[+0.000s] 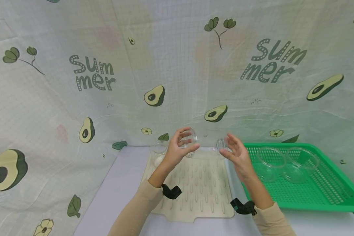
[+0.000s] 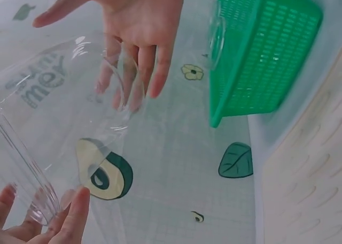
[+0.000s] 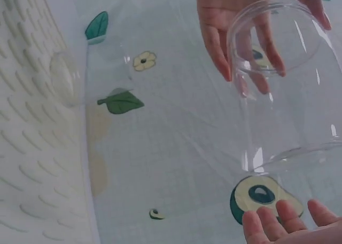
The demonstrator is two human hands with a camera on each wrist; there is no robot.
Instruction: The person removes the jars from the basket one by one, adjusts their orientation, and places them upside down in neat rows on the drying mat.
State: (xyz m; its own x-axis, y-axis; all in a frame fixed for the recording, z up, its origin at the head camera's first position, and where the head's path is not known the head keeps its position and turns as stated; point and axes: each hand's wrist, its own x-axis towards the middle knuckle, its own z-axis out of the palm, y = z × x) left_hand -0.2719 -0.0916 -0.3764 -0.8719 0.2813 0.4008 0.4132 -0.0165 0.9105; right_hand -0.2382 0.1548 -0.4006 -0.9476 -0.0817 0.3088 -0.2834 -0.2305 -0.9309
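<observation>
Between both hands a clear deep bowl (image 3: 288,110) is held up on its side above a cream ribbed mat (image 1: 194,183). My left hand (image 1: 178,146) holds it by its wide end, the thumb and fingers spread about the rim. At the narrow end is my right hand (image 1: 237,154), thumb well apart and fingers loosely extended. In the left wrist view some fingers of the right hand (image 2: 144,19) show through or behind the clear wall; contact there is hard to tell. Another clear bowl (image 1: 160,147) stands at the mat's back left, partly behind the left hand.
A green basket (image 1: 339,205) stands right of the mat, with two clear bowls (image 1: 271,157) inside. The white table (image 1: 106,193) extends left of the mat. Behind it hangs a pale cloth (image 1: 177,65) printed with avocados and lettering. Both wrists carry black mounts.
</observation>
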